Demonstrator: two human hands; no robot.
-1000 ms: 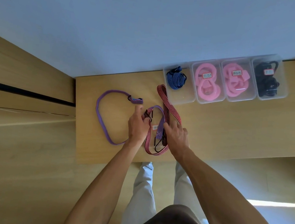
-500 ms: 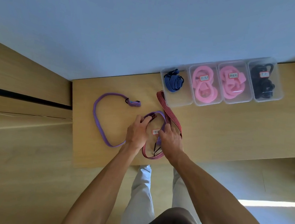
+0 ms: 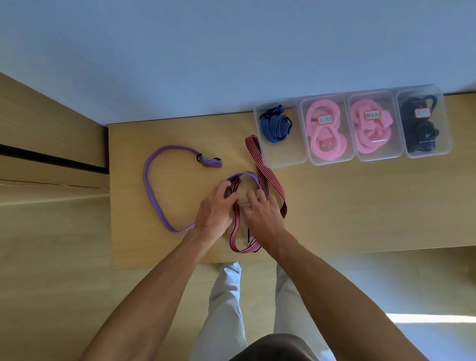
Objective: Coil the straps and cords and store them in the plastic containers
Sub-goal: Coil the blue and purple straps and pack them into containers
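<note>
A: The red striped strap [image 3: 263, 183] lies loose on the wooden table [image 3: 376, 202], one end running up beside the leftmost plastic container [image 3: 279, 134] and the other doubled back in a loop by the near edge. Where are the hands on it?

B: Both sit at its middle. The left hand [image 3: 216, 207] has its fingers curled round the strap's end by the buckle; the right hand [image 3: 265, 214] has its fingers bent down over the strap, and it looks to be pinching it, though the grip itself is hidden under the knuckles.

A: So how should the coiling go?

B: I'd hold the buckle end still with the left and wind with the right, keeping the webbing flat so the turns stack tight like the blue striped strap [image 3: 276, 122] already in that container. The purple strap [image 3: 152, 188] crosses under the red one near the hands, so lift the red clear first or the two will wind together.

A: Room to work?

B: The near loop lies just inside the table's front edge, so pull the slack toward the middle, not toward the body. There is bare wood to the right. The pink bands [image 3: 325, 131] and the black straps [image 3: 421, 127] fill the other three containers; the leftmost one has free floor in front of the blue coil, and I judge the red coil goes there.
</note>
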